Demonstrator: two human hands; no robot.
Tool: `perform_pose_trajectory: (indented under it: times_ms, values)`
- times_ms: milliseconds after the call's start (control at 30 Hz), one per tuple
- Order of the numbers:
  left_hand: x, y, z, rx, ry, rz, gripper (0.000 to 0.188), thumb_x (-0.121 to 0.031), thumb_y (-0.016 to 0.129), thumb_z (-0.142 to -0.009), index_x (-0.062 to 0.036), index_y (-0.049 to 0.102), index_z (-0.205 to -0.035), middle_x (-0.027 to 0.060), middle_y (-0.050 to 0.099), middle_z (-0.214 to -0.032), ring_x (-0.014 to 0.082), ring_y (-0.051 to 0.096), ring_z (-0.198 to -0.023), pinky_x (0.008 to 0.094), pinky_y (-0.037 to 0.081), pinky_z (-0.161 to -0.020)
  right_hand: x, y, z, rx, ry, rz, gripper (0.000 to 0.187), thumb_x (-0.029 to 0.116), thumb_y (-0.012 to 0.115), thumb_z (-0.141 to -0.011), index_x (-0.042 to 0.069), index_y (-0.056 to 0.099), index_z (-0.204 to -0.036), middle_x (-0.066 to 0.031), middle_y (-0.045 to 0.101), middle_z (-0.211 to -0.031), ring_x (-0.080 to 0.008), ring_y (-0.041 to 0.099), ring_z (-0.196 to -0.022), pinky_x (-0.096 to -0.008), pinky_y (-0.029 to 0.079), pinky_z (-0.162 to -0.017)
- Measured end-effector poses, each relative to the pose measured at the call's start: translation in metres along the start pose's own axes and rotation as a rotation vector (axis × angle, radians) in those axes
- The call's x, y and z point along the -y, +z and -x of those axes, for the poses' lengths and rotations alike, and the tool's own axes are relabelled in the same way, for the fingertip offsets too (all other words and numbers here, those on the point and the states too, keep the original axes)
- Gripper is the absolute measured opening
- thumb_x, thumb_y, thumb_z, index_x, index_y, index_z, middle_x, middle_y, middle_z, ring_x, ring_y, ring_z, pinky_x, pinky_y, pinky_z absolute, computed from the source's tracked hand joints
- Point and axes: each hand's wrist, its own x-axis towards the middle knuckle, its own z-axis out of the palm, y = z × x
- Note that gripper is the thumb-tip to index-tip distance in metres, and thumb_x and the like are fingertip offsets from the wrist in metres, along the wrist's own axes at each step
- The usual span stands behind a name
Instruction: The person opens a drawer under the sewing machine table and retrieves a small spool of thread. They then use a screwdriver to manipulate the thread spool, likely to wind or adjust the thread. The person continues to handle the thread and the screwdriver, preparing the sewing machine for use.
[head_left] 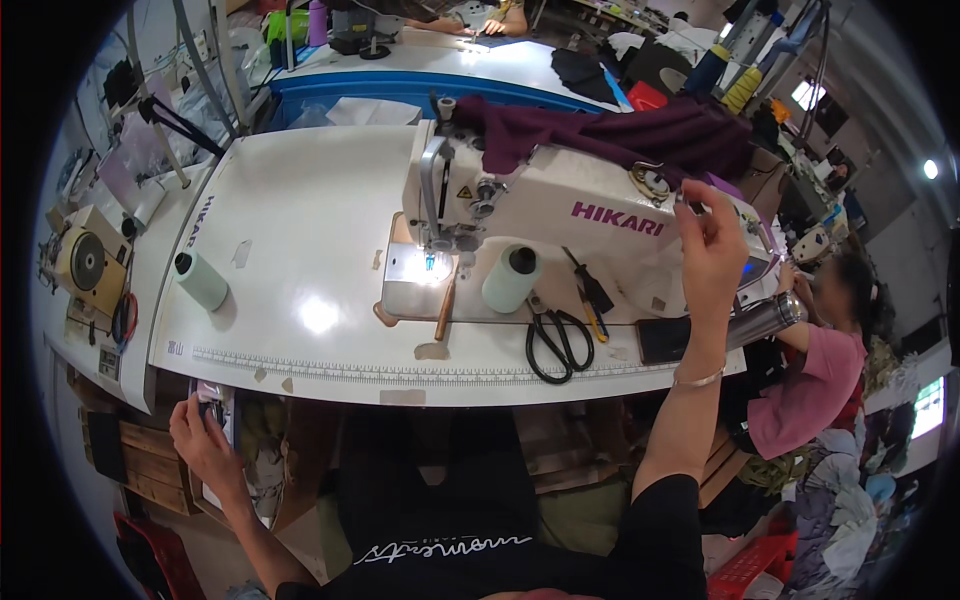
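A white sewing machine (540, 200) stands on a white table, its lamp lit at the needle. My right hand (712, 240) is raised at the right end of its arm, beside a round thread dial (652, 182). Its thumb and fingers are pinched around something too small to make out. Down at the left, my left hand (208, 445) is over an open drawer (232, 410) below the table's front edge. Its fingers are bent but apart, near small items in the drawer. Maroon cloth (610, 135) drapes over the back of the machine.
Pale green thread cones (511, 280) (201, 281), black scissors (556, 342), a screwdriver (588, 285) and a wooden-handled tool (445, 308) are on the table. A ruler strip (400, 376) runs along the front. A person in pink (815, 375) sits at the right, near a metal flask (768, 317).
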Motion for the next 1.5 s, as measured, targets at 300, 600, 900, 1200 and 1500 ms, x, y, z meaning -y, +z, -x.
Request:
perform_pose_trajectory:
  times_ms: [300,600,900,1200,1500]
  values:
    - [-0.094,0.008,-0.043,0.061,0.093,0.399,0.035,0.009,0.057,-0.089,-0.001,0.061,-0.122,0.0158,0.054,-0.115,0.0303,0.055,-0.103,0.0382,0.046,-0.084,-0.015,0.01,-0.035,0.136,-0.025,0.026,0.022,-0.001,0.069,-0.085,0.003,0.07,-0.106,-0.0019,0.065,-0.09,-0.0061,0.049,-0.062,-0.0219,0.041,-0.056]
    - [-0.136,0.013,-0.042,0.191,0.128,0.558,0.035,0.01,0.058,-0.085,-0.0009,0.063,-0.117,0.0154,0.056,-0.11,0.0315,0.057,-0.101,0.0374,0.047,-0.085,-0.026,0.014,-0.038,0.211,-0.284,0.221,0.031,-0.002,0.064,-0.085,0.008,0.069,-0.114,-0.0055,0.069,-0.097,-0.0187,0.065,-0.074,-0.0294,0.049,-0.064]
    - [-0.263,0.021,-0.047,0.475,0.455,1.0,0.055,-0.005,0.069,-0.083,0.0004,0.049,-0.134,0.021,0.056,-0.124,0.0403,0.057,-0.11,0.0421,0.049,-0.092,-0.016,0.022,-0.015,0.155,-0.359,0.57,0.045,-0.002,0.059,-0.083,0.013,0.063,-0.124,-0.0067,0.066,-0.118,-0.028,0.069,-0.091,-0.0368,0.056,-0.073]
    - [-0.367,0.099,-0.061,0.682,0.251,1.223,0.072,-0.03,0.081,-0.075,-0.0013,0.047,-0.131,0.0208,0.056,-0.127,0.0409,0.056,-0.111,0.0471,0.043,-0.096,-0.024,0.0,-0.028,0.258,-0.279,0.301,0.046,-0.002,0.063,-0.079,0.009,0.062,-0.124,-0.0103,0.065,-0.119,-0.0284,0.069,-0.084,-0.0358,0.057,-0.068]
    - [-0.319,-0.014,-0.126,1.348,0.667,1.1,0.07,-0.024,0.082,-0.076,-0.0066,0.048,-0.134,0.0143,0.061,-0.124,0.0309,0.059,-0.117,0.0373,0.045,-0.099,-0.035,-0.08,-0.057,0.479,0.218,-0.315,0.038,-0.001,0.063,-0.084,0.008,0.066,-0.121,-0.012,0.064,-0.124,-0.0187,0.071,-0.085,-0.0284,0.054,-0.066]
